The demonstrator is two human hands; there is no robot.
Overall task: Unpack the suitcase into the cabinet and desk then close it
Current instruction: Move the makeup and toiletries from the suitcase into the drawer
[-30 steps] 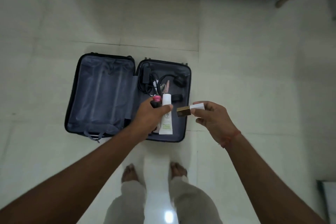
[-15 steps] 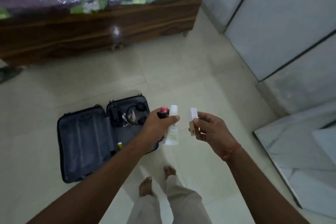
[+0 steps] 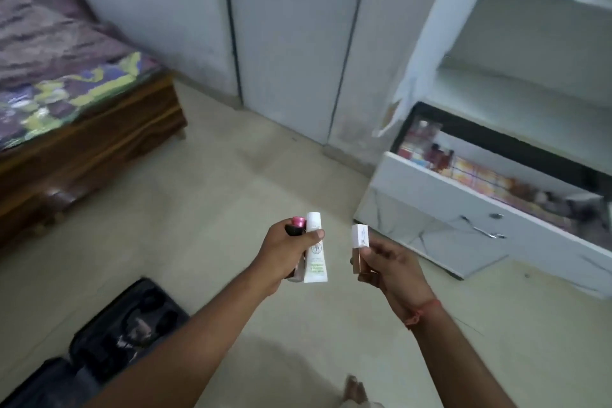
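Wooden bed [image 3: 92,149] with a patterned cover stands at the left, well apart from the white cabinet [image 3: 516,76] at the right, whose drawer [image 3: 463,209] juts open over the floor [image 3: 231,209], packed with blurred boxes and bottles. Between them lies bare tile. The suitcase [image 3: 109,348] lies open at lower left, dark items inside. The left hand [image 3: 288,252] grips a white tube [image 3: 316,255] and a pink-capped bottle [image 3: 296,225]; the right hand [image 3: 394,262] pinches a small box [image 3: 360,247], near the drawer's front corner.
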